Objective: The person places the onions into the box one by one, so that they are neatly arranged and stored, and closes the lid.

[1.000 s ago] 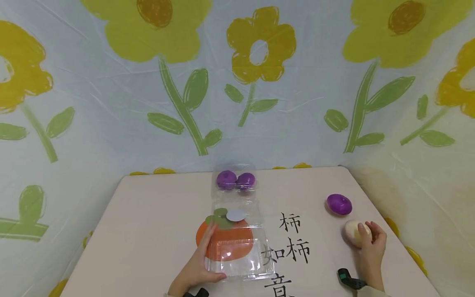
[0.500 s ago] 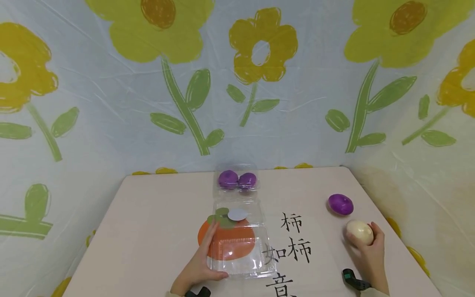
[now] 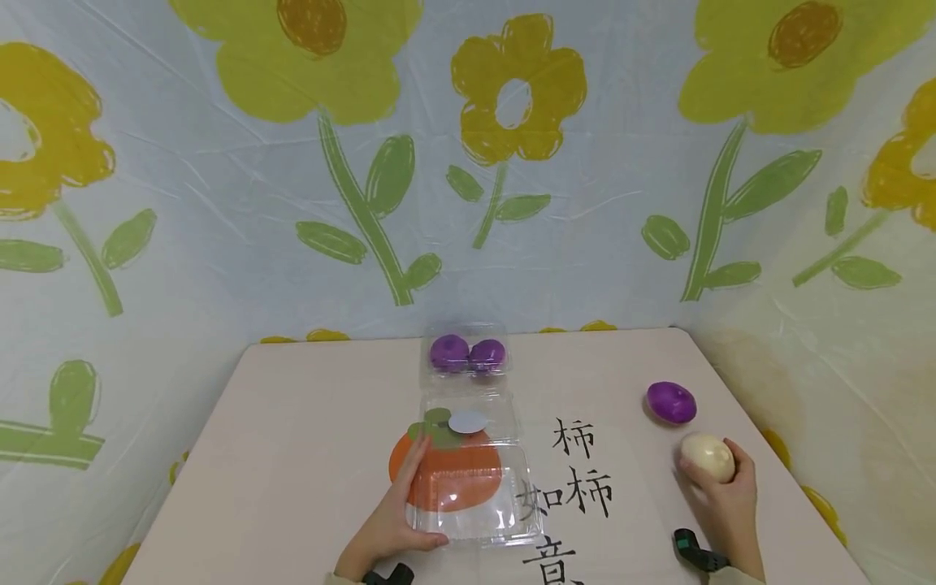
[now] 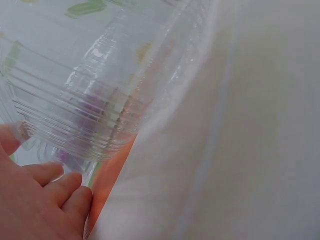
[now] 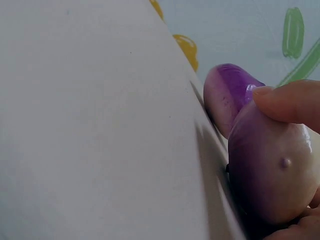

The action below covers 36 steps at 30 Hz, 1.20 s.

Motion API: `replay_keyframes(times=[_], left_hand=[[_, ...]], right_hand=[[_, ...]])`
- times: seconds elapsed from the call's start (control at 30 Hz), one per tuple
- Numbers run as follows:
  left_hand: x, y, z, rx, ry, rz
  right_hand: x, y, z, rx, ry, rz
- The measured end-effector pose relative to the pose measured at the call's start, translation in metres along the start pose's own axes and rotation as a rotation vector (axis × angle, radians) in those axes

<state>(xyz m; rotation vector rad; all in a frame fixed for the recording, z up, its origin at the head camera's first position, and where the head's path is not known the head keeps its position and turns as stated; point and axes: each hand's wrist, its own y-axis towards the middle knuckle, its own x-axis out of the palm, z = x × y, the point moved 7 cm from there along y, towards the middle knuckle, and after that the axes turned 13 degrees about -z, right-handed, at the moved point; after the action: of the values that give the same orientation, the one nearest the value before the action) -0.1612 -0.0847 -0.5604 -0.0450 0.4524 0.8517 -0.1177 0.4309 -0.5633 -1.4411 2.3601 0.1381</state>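
Note:
My right hand (image 3: 734, 496) grips a pale, shiny turnip (image 3: 708, 457) near the table's right side. In the right wrist view, this turnip (image 5: 272, 160) fades from purple to cream and has a small nub, with the thumb over its upper side. Just beyond it lies another purple turnip (image 3: 671, 403). My left hand (image 3: 387, 524) holds the near left corner of a clear plastic box (image 3: 512, 491), fingers along the left side, thumb at the front edge. The far part of the box holds two purple turnips (image 3: 449, 353). Ribbed plastic fills much of the left wrist view.
The pale table mat (image 3: 307, 422) carries an orange persimmon print (image 3: 457, 479), seen through the box, and black characters (image 3: 588, 491) to its right. A flowered cloth (image 3: 570, 244) stands behind the table and along both sides. Dark wrist devices (image 3: 698, 552) sit by each hand.
Over the past second, my right hand has shifted its grip on the pale turnip and turned it, so its nub faces right. The left hand and box look the same.

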Motion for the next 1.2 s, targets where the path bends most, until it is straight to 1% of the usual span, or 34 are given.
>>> replay_keyframes(times=[0.1,0.2,0.27,0.33,0.5,0.6,0.67,0.83,1.03,1.2], left_hand=[[-0.001,-0.001,0.001,-0.011,-0.006,0.007],[-0.001,-0.001,0.002,-0.013,0.009,0.005],[0.000,0.000,0.002,-0.014,0.014,-0.001],[0.001,0.001,0.001,-0.010,0.024,-0.004],[0.000,0.001,0.001,-0.002,0.021,0.006],[0.000,0.000,0.002,0.008,0.011,0.006],[0.000,0.000,0.003,0.009,0.003,0.006],[0.000,-0.001,0.004,0.019,0.021,0.007],[-0.001,-0.001,0.003,0.027,0.028,0.010],[-0.001,-0.001,0.003,0.017,0.024,0.009]], right_hand=[[0.000,0.002,-0.002,0.018,0.001,-0.009],[-0.001,0.003,-0.007,0.039,-0.005,-0.016],[-0.004,0.002,-0.010,0.038,0.003,-0.020],[-0.003,0.002,-0.015,0.029,0.052,-0.032],[0.004,0.001,-0.030,-0.032,0.181,-0.094],[0.009,-0.002,-0.042,-0.082,0.201,-0.129],[0.012,-0.004,-0.050,-0.098,0.225,-0.147],[0.021,-0.012,-0.072,-0.140,0.265,-0.187],[0.032,-0.021,-0.099,-0.222,0.327,-0.244],[0.043,-0.032,-0.120,-0.286,0.311,-0.282]])
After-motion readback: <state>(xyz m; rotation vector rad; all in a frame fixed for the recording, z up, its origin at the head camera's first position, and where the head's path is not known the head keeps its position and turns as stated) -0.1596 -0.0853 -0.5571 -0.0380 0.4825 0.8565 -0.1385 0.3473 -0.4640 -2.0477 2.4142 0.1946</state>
